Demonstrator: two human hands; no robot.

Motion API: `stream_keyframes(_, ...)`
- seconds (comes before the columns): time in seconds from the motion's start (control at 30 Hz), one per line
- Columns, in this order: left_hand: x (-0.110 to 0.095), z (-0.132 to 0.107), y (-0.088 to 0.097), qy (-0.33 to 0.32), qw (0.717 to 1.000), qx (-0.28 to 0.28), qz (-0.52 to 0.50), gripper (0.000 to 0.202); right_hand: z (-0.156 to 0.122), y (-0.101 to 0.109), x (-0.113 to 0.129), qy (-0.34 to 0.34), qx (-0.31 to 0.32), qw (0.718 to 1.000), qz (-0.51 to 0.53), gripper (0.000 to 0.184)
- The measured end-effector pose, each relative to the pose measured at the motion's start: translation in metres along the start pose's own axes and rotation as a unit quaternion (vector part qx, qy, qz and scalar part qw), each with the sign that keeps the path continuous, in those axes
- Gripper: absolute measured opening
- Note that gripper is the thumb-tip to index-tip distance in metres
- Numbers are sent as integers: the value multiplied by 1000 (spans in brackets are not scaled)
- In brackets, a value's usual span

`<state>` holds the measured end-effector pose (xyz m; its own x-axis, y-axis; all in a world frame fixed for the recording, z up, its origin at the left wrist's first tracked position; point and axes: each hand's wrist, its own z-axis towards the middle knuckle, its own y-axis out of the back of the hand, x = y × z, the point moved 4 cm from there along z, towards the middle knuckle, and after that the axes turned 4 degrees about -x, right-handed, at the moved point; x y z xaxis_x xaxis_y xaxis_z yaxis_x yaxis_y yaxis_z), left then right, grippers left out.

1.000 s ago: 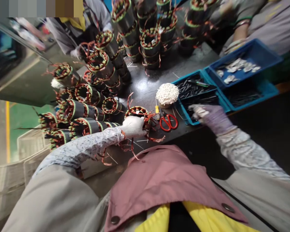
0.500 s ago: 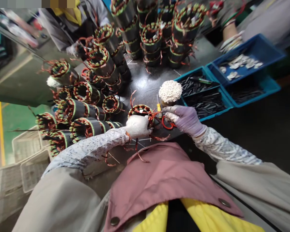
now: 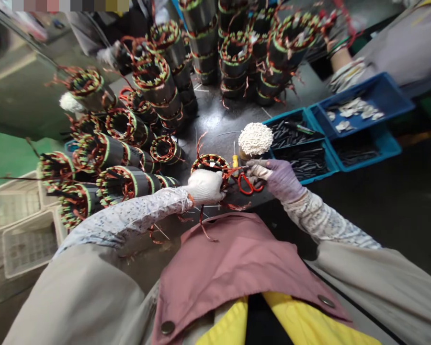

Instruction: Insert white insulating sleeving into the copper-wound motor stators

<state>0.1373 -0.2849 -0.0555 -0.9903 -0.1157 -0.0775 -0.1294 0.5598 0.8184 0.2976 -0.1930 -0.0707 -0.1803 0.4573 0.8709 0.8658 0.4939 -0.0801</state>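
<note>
well, in the head view, the left hand in a white knit glove is closed around the side of a wound stator, which sits near the close edge of the dark table with copper leads splaying out. the right hand in a purple glove comes in from the other side, its fingers held together close to a red lead and just above the red scissors; i cannot tell whether they pinch anything. a yellow-handled screwdriver stands between the stator and a white bundle of sleeving. beyond lie a teal tray of dark sleeves and a blue tray of white scraps. as for what is done and left, the stators in the upright stacks and those lying on their sides all look wound, with green bands at their ends, yet many show loose copper ends. the one in hand has its leads free too, so by their look, work remains on it and on the others.
</note>
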Motion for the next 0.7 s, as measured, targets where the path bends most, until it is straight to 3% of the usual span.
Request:
stream_keyframes(0.1,0,0,0,-2,1000,3,-3,57,0,-5,-6,-79,65,991,90,52)
stream_keyframes(0.17,0,0,0,1,1000,5,-6,58,-2,-6,-7,-98,91,986,97,48)
stream_keyframes(0.43,0,0,0,-7,1000,-5,-6,57,-3,-1,-3,-74,67,994,48,50)
stream_keyframes(0.57,1,1,-2,-6,1000,-7,-7,59,-5,-3,0,-20,23,1000,-5,49)
stream_keyframes(0.63,1,1,-1,-8,1000,-12,-10,58,-3,-1,6,43,-3,995,-95,43)
stream_keyframes(0.7,1,0,-1,-7,1000,-15,-13,57,1,0,14,113,1,971,-213,35)
